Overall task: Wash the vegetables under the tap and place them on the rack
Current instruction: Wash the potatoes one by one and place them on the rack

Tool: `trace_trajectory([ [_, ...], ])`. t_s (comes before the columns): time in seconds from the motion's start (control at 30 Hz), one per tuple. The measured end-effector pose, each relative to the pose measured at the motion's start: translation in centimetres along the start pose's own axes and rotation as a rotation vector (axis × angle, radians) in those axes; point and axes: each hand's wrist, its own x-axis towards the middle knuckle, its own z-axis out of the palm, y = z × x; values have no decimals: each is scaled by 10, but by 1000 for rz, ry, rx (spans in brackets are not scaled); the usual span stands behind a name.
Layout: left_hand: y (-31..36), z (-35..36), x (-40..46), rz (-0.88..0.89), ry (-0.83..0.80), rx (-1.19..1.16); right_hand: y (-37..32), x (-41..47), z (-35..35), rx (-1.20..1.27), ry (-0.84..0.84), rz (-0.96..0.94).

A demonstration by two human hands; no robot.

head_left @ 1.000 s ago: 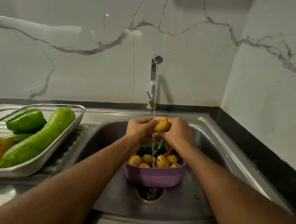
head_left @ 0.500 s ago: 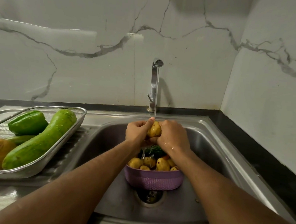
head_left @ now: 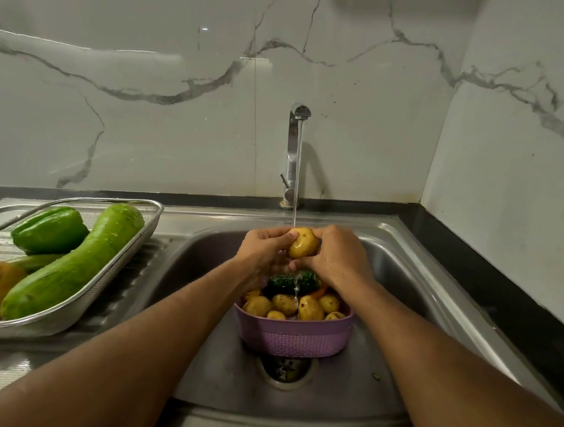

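Head view, taking the purple basket [head_left: 294,338] as the marker: it stands in the sink [head_left: 412,280] directly over the drain [head_left: 286,368], piled with small potatoes, a dark green vegetable and a sliver of something orange. Just above and behind it, both hands wrap one potato [head_left: 303,243] — the left hand [head_left: 265,250] curls round its left side with the thumb on top, the right hand [head_left: 337,254] cups the other side. The stream from the tap [head_left: 294,148], beyond the basket against the marble wall, lands right on the potato's crown and runs off into the basket. To wash it well, I would turn the potato between the fingers so every face meets the water, rubbing with the thumbs, and keep it low so splashes stay in the sink — wet skin likely makes it slippery. Left of the basket, on the drainboard, the wire rack [head_left: 115,269] already carries a bell pepper [head_left: 50,229], a long green gourd [head_left: 72,266] and a brownish vegetable; there is room near its front edge.
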Motion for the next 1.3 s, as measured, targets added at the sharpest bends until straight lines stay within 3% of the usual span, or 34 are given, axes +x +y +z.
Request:
trace_trajectory([
  [0.37,-5,10,-2,59,237,-1,-15,-2,-2,-160,21,-120],
  [0.6,3,8,-3,-46,112,-70,-2,-2,-1,1,1,-34],
  [0.87,1,7,1,-38,19,0,5,0,-1,34,18,-31],
  [1.07,0,7,2,49,234,-11,-8,1,0,0,2,-76],
  [1.3,-3,6,3,48,275,29,-8,1,5,56,-45,-37],
])
